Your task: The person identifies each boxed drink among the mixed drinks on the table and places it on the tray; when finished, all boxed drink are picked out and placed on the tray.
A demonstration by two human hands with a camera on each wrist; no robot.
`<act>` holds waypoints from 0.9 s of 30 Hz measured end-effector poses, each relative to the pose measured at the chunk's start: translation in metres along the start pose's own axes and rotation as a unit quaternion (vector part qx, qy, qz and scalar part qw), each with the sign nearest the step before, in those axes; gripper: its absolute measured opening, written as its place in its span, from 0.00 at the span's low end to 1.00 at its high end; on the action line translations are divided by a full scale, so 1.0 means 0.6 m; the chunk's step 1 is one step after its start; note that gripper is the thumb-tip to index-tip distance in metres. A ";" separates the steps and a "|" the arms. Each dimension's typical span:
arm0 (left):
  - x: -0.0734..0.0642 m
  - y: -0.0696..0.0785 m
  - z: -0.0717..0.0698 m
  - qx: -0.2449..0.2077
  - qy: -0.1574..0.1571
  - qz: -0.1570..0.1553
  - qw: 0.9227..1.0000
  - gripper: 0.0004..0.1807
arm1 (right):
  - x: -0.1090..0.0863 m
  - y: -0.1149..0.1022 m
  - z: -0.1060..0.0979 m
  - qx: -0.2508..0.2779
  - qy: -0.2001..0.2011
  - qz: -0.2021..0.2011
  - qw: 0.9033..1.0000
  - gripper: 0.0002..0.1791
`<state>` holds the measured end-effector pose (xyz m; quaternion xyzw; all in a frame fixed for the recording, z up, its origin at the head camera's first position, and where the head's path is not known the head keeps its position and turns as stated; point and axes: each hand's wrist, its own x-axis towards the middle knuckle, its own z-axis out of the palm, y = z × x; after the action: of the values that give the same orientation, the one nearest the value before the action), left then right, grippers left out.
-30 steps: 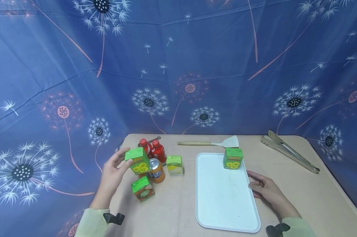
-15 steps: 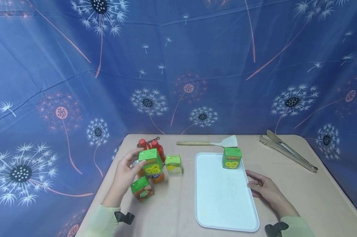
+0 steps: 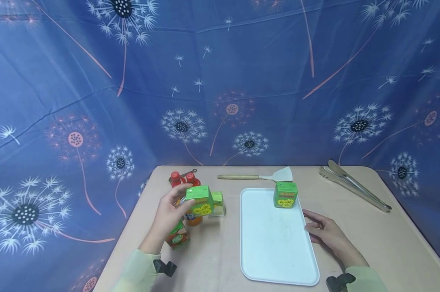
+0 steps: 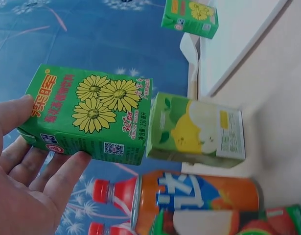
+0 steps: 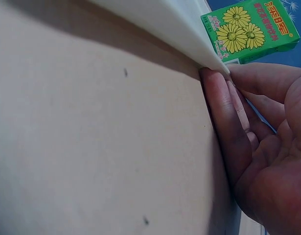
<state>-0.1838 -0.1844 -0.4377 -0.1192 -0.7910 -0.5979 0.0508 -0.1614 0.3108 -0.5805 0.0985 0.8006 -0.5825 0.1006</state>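
A green drink carton (image 3: 199,202) printed with yellow flowers is held by my left hand (image 3: 168,213), thumb on one side and fingers on the other, above the table. Behind and below it are a pale green lemon carton (image 4: 196,129), an orange drink can (image 4: 204,193), a green and red-brown carton (image 3: 178,238) and two red-capped bottles (image 3: 191,177). My right hand (image 3: 331,235) pinches the right edge of a white tray (image 3: 274,251), thumb at the rim and fingers below it. A matching flower carton (image 3: 286,196) stands upright near the tray's far right corner.
Behind the tray lies a white spatula (image 3: 283,174) with a wooden handle. Metal tongs (image 3: 355,188) lie at the back right. A dark thin handle (image 3: 188,173) shows behind the bottles. A blue dandelion-print cloth (image 3: 220,61) hangs beyond the beige table.
My left hand has carried the flower carton rightward, from over the bottles and can to in front of the lemon carton. The right hand stays at the tray's edge.
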 end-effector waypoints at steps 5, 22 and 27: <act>0.002 0.001 0.019 0.000 -0.010 -0.007 1.000 0.27 | -0.001 -0.001 0.000 0.002 -0.001 -0.002 1.000 0.40; 0.003 -0.004 0.109 -0.035 -0.049 -0.029 0.998 0.25 | -0.001 0.000 0.002 0.007 0.003 0.009 1.000 0.39; 0.001 -0.019 0.141 -0.045 -0.060 -0.034 0.997 0.25 | -0.002 0.000 -0.001 0.010 0.000 0.007 1.000 0.39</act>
<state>-0.1820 -0.1063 -0.4717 -0.1299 -0.7688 -0.6258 -0.0223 -0.1605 0.3111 -0.5799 0.1052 0.7941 -0.5896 0.1033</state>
